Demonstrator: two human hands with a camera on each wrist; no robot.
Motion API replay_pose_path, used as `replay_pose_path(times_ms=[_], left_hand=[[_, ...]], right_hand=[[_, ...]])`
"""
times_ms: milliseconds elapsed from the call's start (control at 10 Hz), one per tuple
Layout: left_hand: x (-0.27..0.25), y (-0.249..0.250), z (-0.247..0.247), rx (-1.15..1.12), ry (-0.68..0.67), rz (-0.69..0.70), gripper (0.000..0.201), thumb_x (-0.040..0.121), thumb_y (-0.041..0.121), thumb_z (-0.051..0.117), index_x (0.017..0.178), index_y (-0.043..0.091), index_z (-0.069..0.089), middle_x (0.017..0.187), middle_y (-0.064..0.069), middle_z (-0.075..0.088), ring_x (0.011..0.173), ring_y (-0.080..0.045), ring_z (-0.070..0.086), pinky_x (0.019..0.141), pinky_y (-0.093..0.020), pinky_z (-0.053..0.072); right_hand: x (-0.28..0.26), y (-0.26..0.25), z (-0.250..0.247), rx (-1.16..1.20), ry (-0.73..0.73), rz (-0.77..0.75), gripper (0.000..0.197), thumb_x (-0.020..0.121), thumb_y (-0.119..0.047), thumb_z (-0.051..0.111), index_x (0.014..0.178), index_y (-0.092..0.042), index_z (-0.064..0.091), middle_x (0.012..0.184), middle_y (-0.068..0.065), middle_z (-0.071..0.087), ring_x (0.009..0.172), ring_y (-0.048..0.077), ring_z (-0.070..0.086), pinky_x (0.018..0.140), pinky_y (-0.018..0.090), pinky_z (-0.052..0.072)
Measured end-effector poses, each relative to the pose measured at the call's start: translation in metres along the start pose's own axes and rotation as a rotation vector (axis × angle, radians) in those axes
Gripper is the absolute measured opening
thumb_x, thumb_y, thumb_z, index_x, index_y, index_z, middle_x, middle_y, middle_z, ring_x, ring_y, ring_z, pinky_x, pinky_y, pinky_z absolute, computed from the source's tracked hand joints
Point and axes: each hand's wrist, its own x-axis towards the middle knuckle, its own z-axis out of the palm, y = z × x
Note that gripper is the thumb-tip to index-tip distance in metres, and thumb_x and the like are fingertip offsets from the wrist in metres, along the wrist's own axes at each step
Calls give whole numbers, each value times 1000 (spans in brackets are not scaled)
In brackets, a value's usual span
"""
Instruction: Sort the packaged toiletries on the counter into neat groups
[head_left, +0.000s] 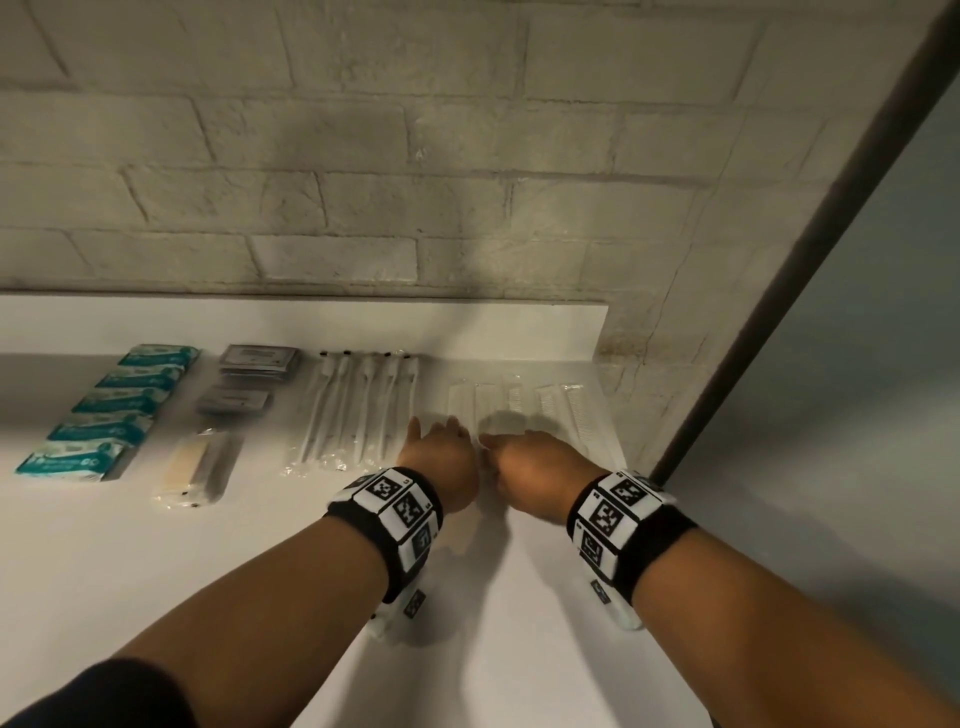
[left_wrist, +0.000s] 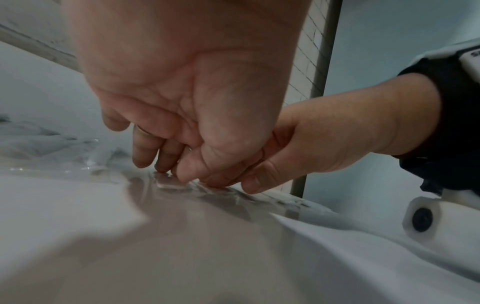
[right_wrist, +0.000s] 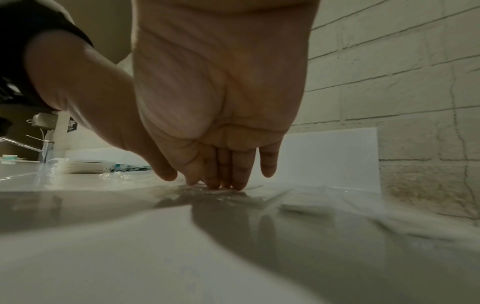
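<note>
Several white combs in clear wrappers (head_left: 550, 402) lie side by side at the right end of the white counter (head_left: 234, 571). My left hand (head_left: 447, 423) and right hand (head_left: 491, 441) meet at the near ends of the leftmost comb packets. In the left wrist view the left hand (left_wrist: 166, 170) points its fingers down, tips touching crinkled clear wrap (left_wrist: 171, 185). In the right wrist view the right hand (right_wrist: 221, 183) has straight fingers pressing on the wrap (right_wrist: 233, 195). Neither hand lifts anything.
Left of the combs lie wrapped toothbrushes (head_left: 358, 410), dark sachets (head_left: 254, 364), a beige wrapped packet (head_left: 195, 467) and a column of teal packs (head_left: 119, 400). A brick wall (head_left: 467, 156) rises behind the counter. A dark frame (head_left: 779, 312) bounds the right end.
</note>
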Motion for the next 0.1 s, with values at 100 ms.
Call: replay_pose_path(times_ms=[100], left_hand=[[0,0,1,-29,80,8,60,90,20,38,148,10,26,157,-11,21,143,-26,23,117,-52,8]], right_hand=[[1,1,1,39,70,-6,35,90,-16,47,123,-15,56,116,7,65,100,30,63,91,34,44]])
